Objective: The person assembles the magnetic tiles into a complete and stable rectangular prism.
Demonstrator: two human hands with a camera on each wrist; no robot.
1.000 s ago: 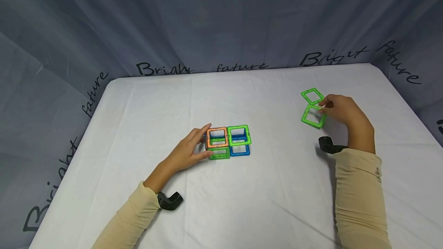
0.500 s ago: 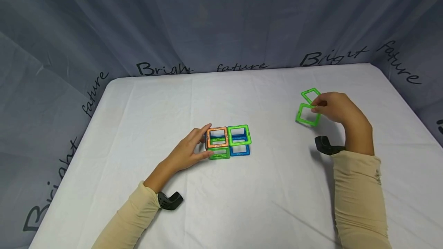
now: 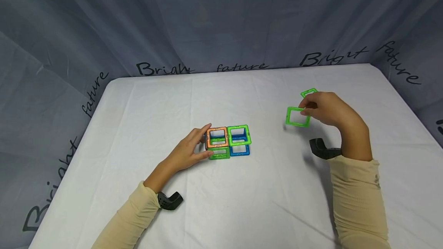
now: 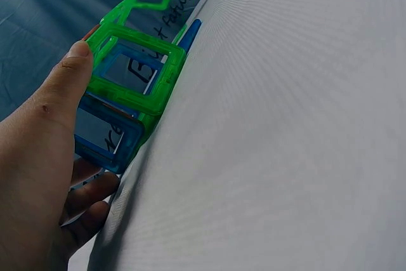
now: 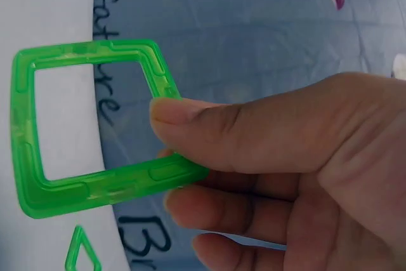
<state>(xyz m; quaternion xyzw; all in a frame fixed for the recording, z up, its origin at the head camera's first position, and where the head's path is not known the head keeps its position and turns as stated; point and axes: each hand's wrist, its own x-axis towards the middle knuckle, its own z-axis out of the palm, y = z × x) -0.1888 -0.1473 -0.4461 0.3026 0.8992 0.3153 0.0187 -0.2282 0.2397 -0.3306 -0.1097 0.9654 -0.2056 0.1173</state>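
My left hand (image 3: 187,152) grips the left side of a small build of magnetic tiles, its thumb in front and fingers behind. An orange square (image 3: 227,137) and a green square (image 3: 238,144) lie on top, with green and blue squares below. In the left wrist view, the thumb touches a green tile (image 4: 136,100), and fingers curl beside a blue tile (image 4: 132,141). My right hand (image 3: 332,110) pinches a green square magnetic tile (image 5: 24,131) by one edge between thumb and fingers, raised above the table. Behind this hand, another green tile (image 3: 304,94) is partly hidden.
A white cloth covers the table (image 3: 263,195). Grey curtains (image 3: 221,18) with black handwriting stand behind and at the sides. Black wrist cameras protrude inward from the left wrist (image 3: 170,201) and right wrist (image 3: 323,149).
My right hand has moved left with one green tile, lifting it off the table and away from the other green tile. The left hand and the build have stayed put.
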